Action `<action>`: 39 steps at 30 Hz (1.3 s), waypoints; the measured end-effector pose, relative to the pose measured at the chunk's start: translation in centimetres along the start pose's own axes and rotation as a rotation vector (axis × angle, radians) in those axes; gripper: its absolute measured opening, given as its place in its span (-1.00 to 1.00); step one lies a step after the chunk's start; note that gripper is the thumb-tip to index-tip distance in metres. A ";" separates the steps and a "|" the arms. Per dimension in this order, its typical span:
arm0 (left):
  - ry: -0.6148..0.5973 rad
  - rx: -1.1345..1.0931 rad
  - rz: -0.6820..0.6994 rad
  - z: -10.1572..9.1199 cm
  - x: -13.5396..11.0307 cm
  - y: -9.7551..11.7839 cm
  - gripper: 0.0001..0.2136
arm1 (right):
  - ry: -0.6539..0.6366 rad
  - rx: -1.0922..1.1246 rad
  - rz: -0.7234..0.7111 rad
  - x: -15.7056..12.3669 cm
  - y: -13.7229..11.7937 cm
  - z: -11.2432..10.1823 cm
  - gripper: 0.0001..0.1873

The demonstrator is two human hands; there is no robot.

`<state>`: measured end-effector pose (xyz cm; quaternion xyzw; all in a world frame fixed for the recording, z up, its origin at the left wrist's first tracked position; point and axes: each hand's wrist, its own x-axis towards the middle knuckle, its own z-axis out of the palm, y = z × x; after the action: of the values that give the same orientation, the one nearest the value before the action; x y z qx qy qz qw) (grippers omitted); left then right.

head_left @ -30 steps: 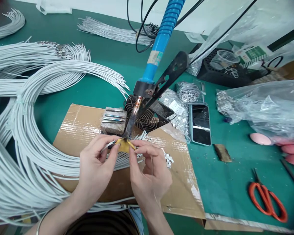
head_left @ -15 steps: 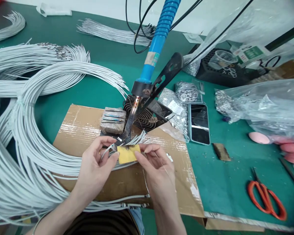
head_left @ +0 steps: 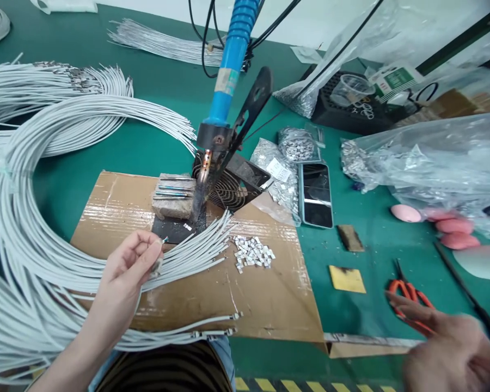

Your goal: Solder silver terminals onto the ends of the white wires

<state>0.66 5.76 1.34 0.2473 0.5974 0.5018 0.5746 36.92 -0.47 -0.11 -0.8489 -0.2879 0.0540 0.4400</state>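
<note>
My left hand [head_left: 128,269] pinches the end of a white wire [head_left: 162,242] between thumb and forefinger, over the cardboard sheet [head_left: 269,296], just left of the soldering iron tip [head_left: 197,204]. The blue-handled soldering iron [head_left: 228,71] hangs in its black stand. My right hand [head_left: 449,351] is blurred at the lower right with fingers stretched out and nothing in it, its fingertips over the orange scissors [head_left: 410,296]. A yellow sponge piece [head_left: 347,279] lies on the green mat between the cardboard and the scissors.
Large loops of white wires [head_left: 36,179] fill the left side. A pile of small metal terminals [head_left: 253,253] lies on the cardboard. A wire fan guard [head_left: 228,190], a phone [head_left: 315,194], bags of terminals [head_left: 298,144] and plastic bags [head_left: 433,163] sit behind and to the right.
My right hand let go of the yellow sponge piece, which now lies on the mat, and swung right to the scissors. My left hand drew back from the iron tip with the wire.
</note>
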 end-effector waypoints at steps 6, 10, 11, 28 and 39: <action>0.012 0.032 0.065 0.2 0.0 -0.2 -0.67 | -0.317 0.105 -0.433 -7.3 -5.6 6.1 -0.82; 0.000 -0.021 0.057 -0.5 0.1 -0.5 -0.67 | -0.522 0.143 -0.718 -11.7 -10.1 12.3 -0.90; -0.011 -0.038 0.050 -0.7 0.2 -0.6 -0.68 | -0.538 0.121 -0.732 -12.4 -10.9 13.5 -0.90; -0.065 0.047 0.001 0.8 -0.9 0.0 -0.76 | -0.614 0.269 -0.429 -11.7 -9.4 10.8 -0.91; -0.114 0.275 0.060 1.9 -2.1 0.4 -0.76 | -0.899 0.677 0.011 -11.3 -9.1 9.4 -0.92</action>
<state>2.77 4.73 2.96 0.3696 0.6192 0.4174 0.5529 20.31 4.28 -0.62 -0.5552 -0.4092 0.5023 0.5216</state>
